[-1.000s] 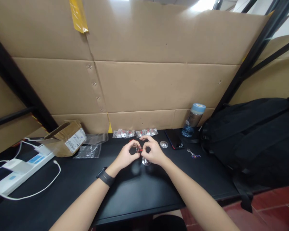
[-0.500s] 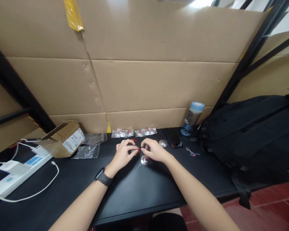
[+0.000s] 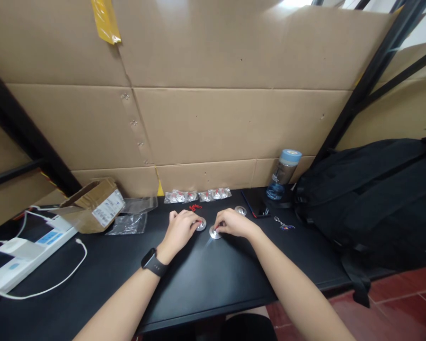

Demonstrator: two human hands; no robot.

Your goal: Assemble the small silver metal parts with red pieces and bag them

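Observation:
My left hand [image 3: 181, 231] is closed in a pinch at a small silver disc [image 3: 202, 224] with a red bit at its middle. The fingers cover part of that disc. Just to its right, my right hand [image 3: 231, 223] pinches the centre of another small silver disc [image 3: 215, 234], where a speck of red shows at the fingertips. Both discs are low over or on the black table; I cannot tell whether they touch it. Behind my left hand lies a little heap of red loops [image 3: 195, 207]. A third silver disc [image 3: 240, 210] is partly behind my right hand.
Several bagged silver discs [image 3: 215, 194] line the cardboard wall. To the left are clear plastic bags [image 3: 129, 224], an open cardboard box [image 3: 95, 208] and a white power strip [image 3: 31, 255]. To the right are a phone [image 3: 256, 203], a keychain [image 3: 284, 224], a bottle [image 3: 283, 175] and a black backpack [image 3: 372, 203].
My hands were close together around a small red piece. Now they are apart: the right is at the front disc, and a disc shows at my left fingertips.

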